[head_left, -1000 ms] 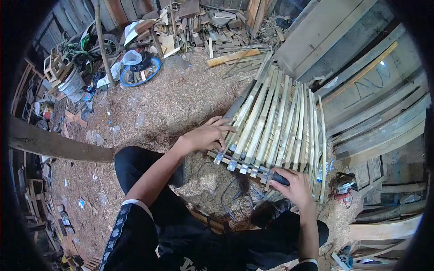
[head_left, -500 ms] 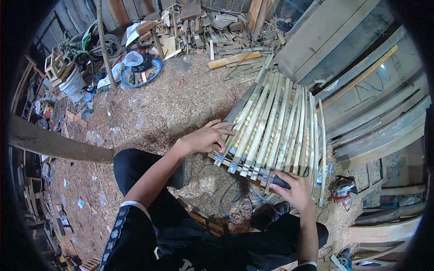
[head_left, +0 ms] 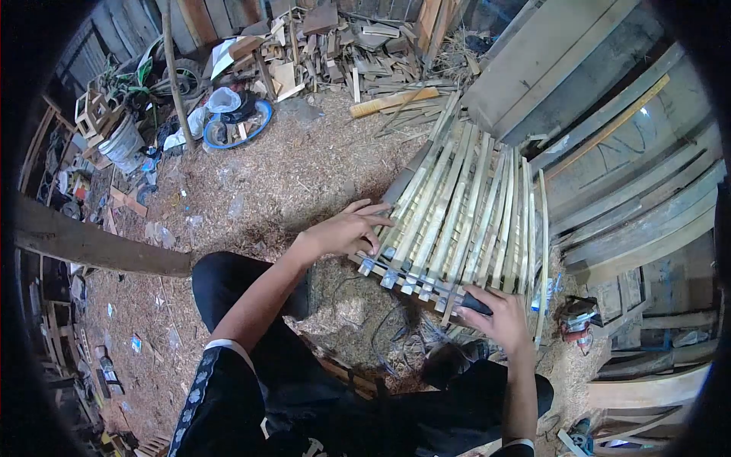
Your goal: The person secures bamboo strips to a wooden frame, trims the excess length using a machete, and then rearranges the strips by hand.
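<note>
A fan-shaped panel of pale wooden slats (head_left: 461, 206) lies in front of my knees, its narrower strips crossing beneath the long slats. At the near left corner, my left hand (head_left: 346, 232) rests with fingers spread and thumb bent down beside the outer slat. My right hand (head_left: 499, 316) is closed around a black-handled tool (head_left: 477, 305) at the near edge. A narrow, flat grey part of the tool points toward the slat ends; its tip is hard to make out. Bluish-grey patches mark several slat ends along that edge.
Wood shavings (head_left: 282, 175) cover the ground. Scrap wood (head_left: 343, 53) is heaped at the back. A blue basin (head_left: 259, 126) with bags and a white bucket (head_left: 123, 145) stand at left. Boards (head_left: 548, 61) lean at right, near a red-and-black power tool (head_left: 579, 318).
The near edge of the panel and my right hand with the black-handled tool have shifted slightly. My left hand stays almost in place at the corner.
</note>
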`<state>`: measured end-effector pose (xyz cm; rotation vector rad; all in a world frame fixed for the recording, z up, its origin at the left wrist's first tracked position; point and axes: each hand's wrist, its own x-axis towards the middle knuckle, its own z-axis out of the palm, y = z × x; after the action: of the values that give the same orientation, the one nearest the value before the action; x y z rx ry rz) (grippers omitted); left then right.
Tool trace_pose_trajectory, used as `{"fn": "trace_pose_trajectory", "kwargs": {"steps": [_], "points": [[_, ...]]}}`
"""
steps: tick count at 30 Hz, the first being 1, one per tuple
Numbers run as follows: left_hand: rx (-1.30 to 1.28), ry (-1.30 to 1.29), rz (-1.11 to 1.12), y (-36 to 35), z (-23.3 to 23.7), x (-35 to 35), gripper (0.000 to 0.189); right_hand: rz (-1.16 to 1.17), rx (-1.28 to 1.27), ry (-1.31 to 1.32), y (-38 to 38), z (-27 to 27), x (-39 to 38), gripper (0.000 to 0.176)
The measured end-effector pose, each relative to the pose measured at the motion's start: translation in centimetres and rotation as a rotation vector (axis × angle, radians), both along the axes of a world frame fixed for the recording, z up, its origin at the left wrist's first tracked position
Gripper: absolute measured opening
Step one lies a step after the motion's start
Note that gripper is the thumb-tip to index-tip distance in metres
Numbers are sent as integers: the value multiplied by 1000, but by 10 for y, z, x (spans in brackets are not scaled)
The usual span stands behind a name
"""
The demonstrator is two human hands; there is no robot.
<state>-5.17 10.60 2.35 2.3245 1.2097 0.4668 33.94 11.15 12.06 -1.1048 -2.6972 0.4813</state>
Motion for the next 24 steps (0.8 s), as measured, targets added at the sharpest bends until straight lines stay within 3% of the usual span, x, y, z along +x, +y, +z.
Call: {"fn": "trace_pose_trajectory", "kwargs": {"steps": [13,20,24], "points": [[-114,-9,-78,15,-2,-3,14,-24,-105,23,8,-9,-8,41],[-17,-17,-119,21,-7,-6,16,-22,-180,13,9,-2,-13,42],[-45,-10,-106,18,-2,-5,17,13,-105,-3,2,-18,-21,43]]}}
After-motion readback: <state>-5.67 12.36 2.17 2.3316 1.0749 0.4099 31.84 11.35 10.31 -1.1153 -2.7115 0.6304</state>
